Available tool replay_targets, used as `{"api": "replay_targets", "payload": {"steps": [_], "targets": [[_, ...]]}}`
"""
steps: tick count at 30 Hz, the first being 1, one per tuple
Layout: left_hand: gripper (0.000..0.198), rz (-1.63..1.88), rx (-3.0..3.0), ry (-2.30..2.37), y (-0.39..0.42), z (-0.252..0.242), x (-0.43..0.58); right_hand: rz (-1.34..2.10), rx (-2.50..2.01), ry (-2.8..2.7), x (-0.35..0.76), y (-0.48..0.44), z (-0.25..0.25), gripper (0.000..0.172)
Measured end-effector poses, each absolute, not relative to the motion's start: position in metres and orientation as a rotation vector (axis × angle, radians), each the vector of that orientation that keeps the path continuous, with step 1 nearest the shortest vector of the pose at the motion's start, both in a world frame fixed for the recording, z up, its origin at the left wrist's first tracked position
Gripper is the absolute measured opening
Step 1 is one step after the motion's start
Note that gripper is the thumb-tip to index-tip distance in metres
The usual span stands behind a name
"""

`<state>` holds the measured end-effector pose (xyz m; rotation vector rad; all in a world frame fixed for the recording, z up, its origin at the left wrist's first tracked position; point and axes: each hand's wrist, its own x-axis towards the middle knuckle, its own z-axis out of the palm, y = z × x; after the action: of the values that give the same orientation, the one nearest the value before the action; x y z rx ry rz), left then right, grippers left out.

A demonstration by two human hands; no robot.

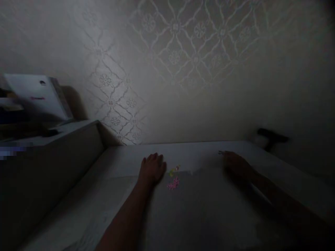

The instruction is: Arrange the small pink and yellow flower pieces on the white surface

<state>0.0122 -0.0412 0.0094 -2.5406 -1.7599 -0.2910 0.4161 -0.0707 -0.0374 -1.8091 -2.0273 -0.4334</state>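
Note:
My left hand (153, 168) lies palm down on the pale tabletop (204, 198), with its fingers slightly bent and apart. Just right of it is a small cluster of pink pieces (173, 183). A yellow-green piece (171, 172) and a pale peach piece (177, 168) lie above the cluster. Farther right, near the back of the table, my right hand (234, 163) is closed, and a small thin thing (221, 152) sticks out from its fingertips. The dim light hides what kind of thing it is.
At the left, a raised shelf (78, 129) borders the tabletop and carries a white box (36, 96) and dark items. A patterned wall (180, 69) stands behind. A dark T-shaped object (272, 136) is at the back right.

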Motion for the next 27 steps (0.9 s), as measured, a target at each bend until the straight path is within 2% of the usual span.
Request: {"api": "replay_targets", "payload": {"steps": [10, 15, 20, 27], "targets": [[0.045, -0.321, -2.542, -1.767, -0.040, 0.008, 0.011, -0.378, -1.863, -2.026, 0.397, -0.080, -0.028, 0.036], [0.046, -0.324, -2.560, -1.765, -0.041, 0.008, 0.011, -0.335, -1.597, -2.131, 0.340, -0.093, -0.013, 0.043], [0.043, -0.303, -2.548, -1.759, -0.042, 0.010, 0.012, -0.174, -1.177, -2.384, 0.240, -0.117, 0.002, 0.043], [0.043, -0.340, -2.529, -1.724, -0.042, 0.007, 0.012, -0.107, -1.113, -2.502, 0.190, -0.116, 0.004, 0.038]]}}
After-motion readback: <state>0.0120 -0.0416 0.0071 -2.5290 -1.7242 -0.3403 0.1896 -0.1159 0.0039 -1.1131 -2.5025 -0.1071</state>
